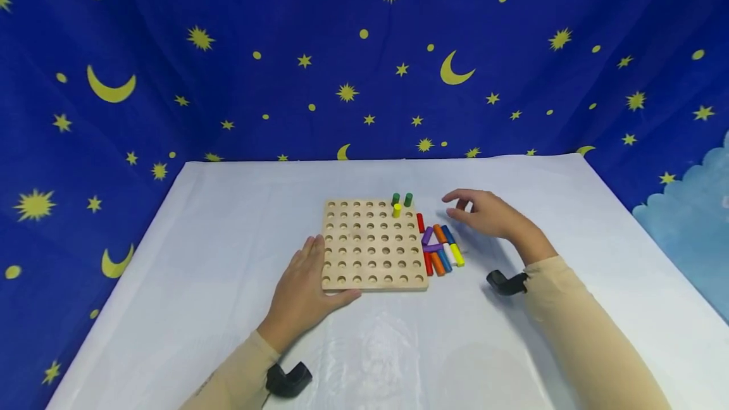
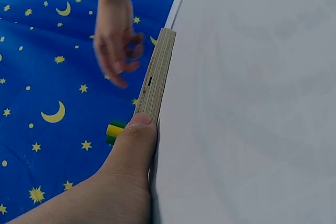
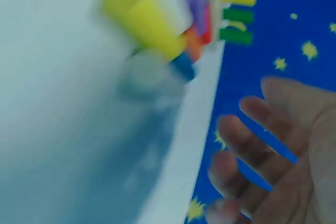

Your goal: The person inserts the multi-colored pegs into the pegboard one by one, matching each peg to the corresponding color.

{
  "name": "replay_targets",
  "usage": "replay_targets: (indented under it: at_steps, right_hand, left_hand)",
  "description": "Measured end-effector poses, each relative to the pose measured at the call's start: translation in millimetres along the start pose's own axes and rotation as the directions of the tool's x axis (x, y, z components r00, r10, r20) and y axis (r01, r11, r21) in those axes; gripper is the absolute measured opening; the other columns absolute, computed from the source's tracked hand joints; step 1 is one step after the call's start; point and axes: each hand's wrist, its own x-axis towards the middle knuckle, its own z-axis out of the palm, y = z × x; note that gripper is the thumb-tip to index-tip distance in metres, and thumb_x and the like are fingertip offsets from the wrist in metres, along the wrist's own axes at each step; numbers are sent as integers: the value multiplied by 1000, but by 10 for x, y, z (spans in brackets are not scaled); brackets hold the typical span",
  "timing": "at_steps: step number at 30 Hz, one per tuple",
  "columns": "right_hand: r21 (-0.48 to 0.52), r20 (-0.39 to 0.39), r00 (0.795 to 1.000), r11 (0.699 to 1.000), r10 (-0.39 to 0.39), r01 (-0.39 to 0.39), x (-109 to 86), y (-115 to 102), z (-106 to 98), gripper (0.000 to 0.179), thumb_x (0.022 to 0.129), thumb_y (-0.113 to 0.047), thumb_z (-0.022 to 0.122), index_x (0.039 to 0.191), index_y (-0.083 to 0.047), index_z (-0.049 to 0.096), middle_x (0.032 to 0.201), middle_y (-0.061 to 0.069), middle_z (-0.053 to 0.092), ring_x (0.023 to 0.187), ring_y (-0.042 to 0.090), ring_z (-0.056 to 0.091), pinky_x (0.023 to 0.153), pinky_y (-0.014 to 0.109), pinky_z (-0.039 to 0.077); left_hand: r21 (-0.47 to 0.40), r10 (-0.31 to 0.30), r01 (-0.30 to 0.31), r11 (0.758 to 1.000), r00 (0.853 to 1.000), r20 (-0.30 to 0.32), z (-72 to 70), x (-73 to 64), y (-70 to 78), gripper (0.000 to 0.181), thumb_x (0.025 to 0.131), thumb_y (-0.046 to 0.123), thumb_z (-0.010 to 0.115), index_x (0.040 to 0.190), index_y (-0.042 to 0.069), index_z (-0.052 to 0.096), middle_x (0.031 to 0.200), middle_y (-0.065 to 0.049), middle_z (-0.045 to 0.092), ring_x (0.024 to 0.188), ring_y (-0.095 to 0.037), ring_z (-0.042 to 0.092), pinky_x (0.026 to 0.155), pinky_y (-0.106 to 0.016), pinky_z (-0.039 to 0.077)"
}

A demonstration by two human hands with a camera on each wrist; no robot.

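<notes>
A square wooden pegboard (image 1: 364, 245) with rows of round holes lies flat on the white table. Two green pegs (image 1: 408, 199) and a yellow peg (image 1: 397, 211) stand upright near its far right corner. My left hand (image 1: 302, 290) rests at the board's near left corner, fingers along the left side and thumb (image 2: 140, 124) against the front edge. Beyond the board's right side, my right hand (image 1: 484, 212) hovers over the table with loosely bent fingers and nothing in them. In the right wrist view its fingers (image 3: 231, 129) appear spread and blurred.
Loose pegs in red, orange, blue, purple, white and yellow, such as a yellow one (image 1: 457, 255), lie in a cluster against the board's right side. A blue curtain (image 1: 273, 100) with moons and stars hangs behind the table (image 1: 228, 207).
</notes>
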Motion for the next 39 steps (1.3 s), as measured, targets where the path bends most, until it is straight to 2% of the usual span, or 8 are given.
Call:
replay_targets:
  at_steps: [4, 9, 14, 18, 23, 28, 33, 39]
  right_hand:
    - [72, 139, 990, 997, -8, -2, -106, 174, 50, 47, 94, -32, 68, 136, -15, 57, 108, 7, 62, 85, 21, 54, 70, 29, 48]
    - [166, 170, 982, 985, -79, 50, -258, 184, 132, 55, 80, -32, 83, 126, -12, 60, 101, 5, 58, 84, 20, 52, 68, 28, 47]
    - [93, 145, 987, 994, -73, 59, -387, 106, 185, 58, 73, -32, 89, 121, -10, 65, 97, 2, 61, 80, 17, 51, 66, 26, 45]
    - [10, 134, 990, 999, -42, 41, -438, 34, 213, 53, 75, -30, 88, 119, -9, 67, 96, 0, 63, 83, 17, 53, 72, 27, 48]
    - [-65, 126, 991, 996, -46, 54, -464, 6, 250, 49, 78, -29, 86, 119, -10, 68, 96, -1, 66, 89, 17, 55, 81, 34, 52]
    - [-89, 124, 992, 995, -37, 49, -473, 42, 273, 50, 80, -29, 84, 122, -9, 68, 99, -1, 67, 89, 17, 55, 85, 39, 55]
    - [-8, 91, 994, 998, -68, 69, -477, 95, 296, 49, 84, -25, 80, 127, -9, 64, 97, -1, 65, 87, 16, 54, 77, 30, 50]
    - [198, -17, 997, 977, -72, 74, -440, 177, 309, 48, 84, -23, 80, 128, -14, 64, 101, 2, 66, 86, 20, 55, 70, 24, 49]
  left_hand:
    - [-3, -12, 12, 1000, 1000, -5, -6, -2, -9, 130, 70, 80, 68, 156, -4, 18, 162, -21, 25, 153, -34, 22, 125, -48, 22]
    - [-8, -18, 18, 1000, 1000, -2, -9, 2, -10, 130, 70, 79, 69, 156, -4, 17, 163, -20, 23, 153, -33, 20, 125, -48, 20]
    - [-10, -20, 20, 1000, 1000, 6, 0, 2, 7, 130, 71, 79, 68, 156, -4, 17, 163, -21, 23, 153, -33, 20, 126, -48, 19]
    - [1, -17, 17, 1000, 1000, 4, 1, 7, 8, 130, 71, 79, 68, 156, -4, 17, 163, -21, 23, 153, -33, 20, 125, -48, 20]
    - [12, -16, 16, 1000, 1000, 3, -15, 7, 18, 130, 71, 79, 68, 156, -4, 17, 163, -21, 23, 153, -33, 20, 125, -48, 21]
    - [5, -6, 6, 1000, 1000, 6, 0, 7, 30, 130, 71, 79, 67, 156, -4, 17, 163, -21, 23, 153, -34, 21, 125, -48, 21]
    - [7, -14, 14, 1000, 1000, 0, -6, -6, 14, 129, 70, 78, 69, 156, -4, 19, 162, -22, 24, 152, -35, 23, 124, -50, 23]
    - [18, -2, 2, 1000, 1000, -3, -15, 8, -5, 130, 71, 78, 68, 156, -5, 18, 162, -22, 24, 152, -35, 22, 124, -49, 22]
